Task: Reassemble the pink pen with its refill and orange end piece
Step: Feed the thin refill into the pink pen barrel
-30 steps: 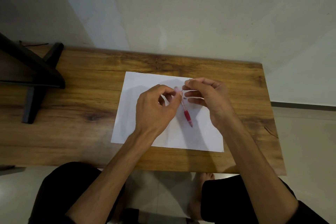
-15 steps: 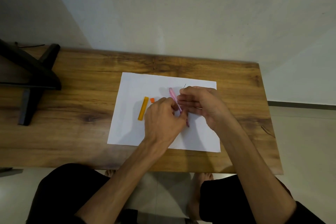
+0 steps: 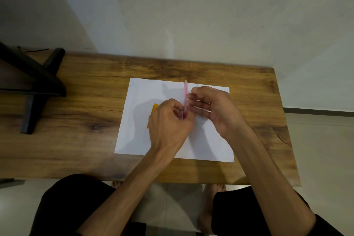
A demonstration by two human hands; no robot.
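My left hand point(image 3: 168, 122) grips the lower, darker end of the pink pen barrel point(image 3: 185, 94), which points away from me, almost straight up the white paper point(image 3: 138, 120). My right hand point(image 3: 214, 109) is curled just right of the barrel, its fingertips touching it. A thin dark refill tip point(image 3: 197, 85) pokes out above the right hand's fingers. An orange piece point(image 3: 154, 108) lies on the paper left of my left hand, mostly hidden behind it.
The paper rests on a wooden table point(image 3: 76, 113) set against a pale wall. A black stand point(image 3: 32, 82) occupies the table's far left. My knees and bare feet show below the near edge.
The pen barrel has swung from tilted to nearly upright on the paper. My left hand shifted left and now covers most of the orange piece and the small orange bit.
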